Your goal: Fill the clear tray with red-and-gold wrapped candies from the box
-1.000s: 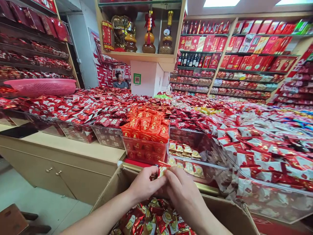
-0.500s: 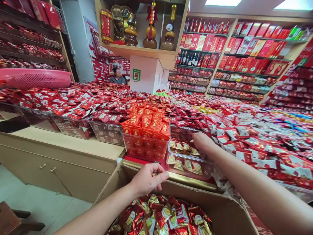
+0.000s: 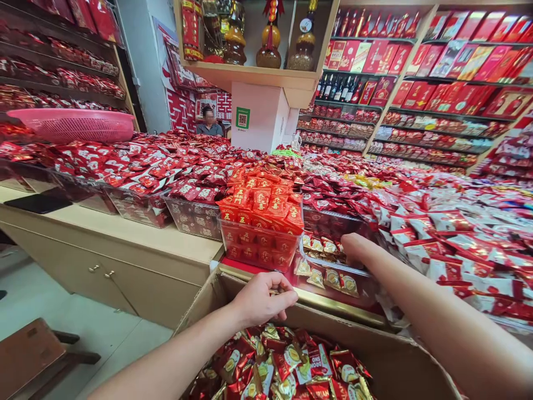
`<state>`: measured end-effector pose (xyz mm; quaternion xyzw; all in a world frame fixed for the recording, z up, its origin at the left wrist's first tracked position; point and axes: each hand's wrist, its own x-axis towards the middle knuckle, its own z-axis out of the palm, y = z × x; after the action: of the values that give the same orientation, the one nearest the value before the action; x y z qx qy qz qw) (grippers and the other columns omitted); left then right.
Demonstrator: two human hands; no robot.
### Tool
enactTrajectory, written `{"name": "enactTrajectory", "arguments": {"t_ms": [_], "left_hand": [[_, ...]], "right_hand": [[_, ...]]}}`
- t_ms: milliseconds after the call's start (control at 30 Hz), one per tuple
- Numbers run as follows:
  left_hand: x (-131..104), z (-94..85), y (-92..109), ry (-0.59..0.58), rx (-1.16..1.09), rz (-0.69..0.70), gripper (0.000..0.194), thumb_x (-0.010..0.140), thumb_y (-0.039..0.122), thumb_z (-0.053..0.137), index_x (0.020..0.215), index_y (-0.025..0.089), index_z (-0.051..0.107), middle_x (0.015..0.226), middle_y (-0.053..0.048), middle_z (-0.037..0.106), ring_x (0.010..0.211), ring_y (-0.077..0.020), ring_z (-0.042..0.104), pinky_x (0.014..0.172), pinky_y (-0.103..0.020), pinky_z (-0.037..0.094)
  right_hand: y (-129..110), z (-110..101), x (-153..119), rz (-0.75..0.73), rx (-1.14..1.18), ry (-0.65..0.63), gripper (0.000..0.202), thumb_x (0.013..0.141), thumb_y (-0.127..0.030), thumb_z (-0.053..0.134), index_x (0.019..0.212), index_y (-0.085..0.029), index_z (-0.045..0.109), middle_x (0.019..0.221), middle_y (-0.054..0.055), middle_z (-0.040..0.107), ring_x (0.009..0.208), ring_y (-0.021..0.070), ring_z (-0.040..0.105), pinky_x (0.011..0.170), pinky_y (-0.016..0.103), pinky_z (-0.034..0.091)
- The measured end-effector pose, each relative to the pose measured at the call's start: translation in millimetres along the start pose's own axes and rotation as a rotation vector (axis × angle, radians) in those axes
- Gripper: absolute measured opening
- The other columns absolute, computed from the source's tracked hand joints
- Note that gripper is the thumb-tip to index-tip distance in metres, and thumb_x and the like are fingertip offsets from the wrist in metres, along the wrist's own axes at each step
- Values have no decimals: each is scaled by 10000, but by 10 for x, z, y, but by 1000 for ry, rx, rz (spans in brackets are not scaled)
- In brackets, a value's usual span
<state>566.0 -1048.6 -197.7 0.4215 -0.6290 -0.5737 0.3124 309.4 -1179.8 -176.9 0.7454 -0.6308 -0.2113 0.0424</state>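
Below left grip (image 3: 265,300), wrapped candies (image 3: 287,364).

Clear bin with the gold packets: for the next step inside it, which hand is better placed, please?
Right, most likely. The right hand reaches into the clear bin, beside the gold packets, its fingertips hidden. The left hand is outside it, above the cardboard box.
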Motion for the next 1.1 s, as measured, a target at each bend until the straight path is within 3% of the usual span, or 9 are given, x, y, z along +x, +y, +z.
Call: {"name": "enactTrajectory", "arguments": {"t_ms": [367, 433, 500, 567, 600, 700, 833, 1033, 1100], "left_hand": [[48, -11, -43, -16, -151, 54, 314, 709, 435, 509, 677, 123, 505, 570, -11, 566, 397, -72, 512, 358, -150, 348], [44, -44, -51, -54, -245, 75, 371, 736, 481, 450, 742, 116, 512, 651, -39, 579, 432, -88, 546, 364, -155, 356], [32, -80, -37, -105, -358, 77, 458, 761, 539, 348, 837, 118, 511, 719, -59, 576, 479, -118, 581, 373, -166, 371], [15, -95, -5, -149, -495, 75, 540, 767, 590, 238, 933, 139, 486, 787, -69, 566, 510, -150, 602, 361, -173, 374], [4, -88, 15, -168, -555, 76, 571, 763, 609, 194, 974, 154, 468, 820, -73, 561, 517, -161, 607, 352, -177, 374], [-45, 0, 72, -215, -637, 80, 592, 758, 623, 147, 1068, 197, 417, 919, -79, 546, 486, -137, 591, 347, -197, 393], [-143, 164, 115, -246, -613, 10, 533, 767, 601, 225, 1104, 231, 410, 1021, -72, 530, 462, -76, 548, 387, -198, 414], [-206, 166, 126, -407, -433, -131, 358, 737, 391, 529, 1020, 178, 482, 816, -53, 598, 585, -109, 591, 448, -155, 375], [-185, 142, 119, -370, -413, -128, 250, 713, 300, 584, 888, 125, 550, 736, -43, 592, 512, -73, 562, 398, -127, 316]], "right_hand": [[-34, -292, -244, 70, 91, 97, 162, 513, -123, 641, 675, -115, 653, 756, 125, 649, 732, 221, 605, 578, 239, 429], [-103, -414, -435, 93, 119, 241, 183, 624, -200, 572, 777, -120, 634, 837, 132, 635, 776, 229, 591, 595, 265, 425], [-257, -485, -723, 78, 236, 515, 216, 738, -268, 451, 827, -143, 603, 849, 111, 624, 769, 211, 580, 616, 280, 420], [-496, -465, -1061, -51, 482, 800, 210, 777, -291, 412, 793, -171, 583, 774, 58, 623, 704, 159, 569, 630, 252, 415], [-635, -419, -1223, -149, 611, 822, 208, 784, -303, 412, 779, -182, 580, 736, 38, 617, 662, 137, 562, 611, 230, 416], [-1045, -205, -1560, -364, 865, 719, 203, 786, -329, 432, 875, -207, 568, 770, 26, 606, 680, 131, 553, 601, 228, 427], [-1317, 33, -1602, -539, 1106, 638, 135, 802, -247, 425, 810, -209, 554, 820, 27, 579, 766, 123, 551, 676, 229, 432], [-1156, 138, -1565, -300, 1227, 693, 135, 826, -284, 380, 770, -196, 466, 567, -19, 521, 508, 108, 494, 492, 220, 412], [-1107, 141, -1612, -306, 1264, 733, 113, 828, -264, 380, 781, -200, 461, 587, -19, 526, 501, 98, 494, 475, 205, 416]]}}
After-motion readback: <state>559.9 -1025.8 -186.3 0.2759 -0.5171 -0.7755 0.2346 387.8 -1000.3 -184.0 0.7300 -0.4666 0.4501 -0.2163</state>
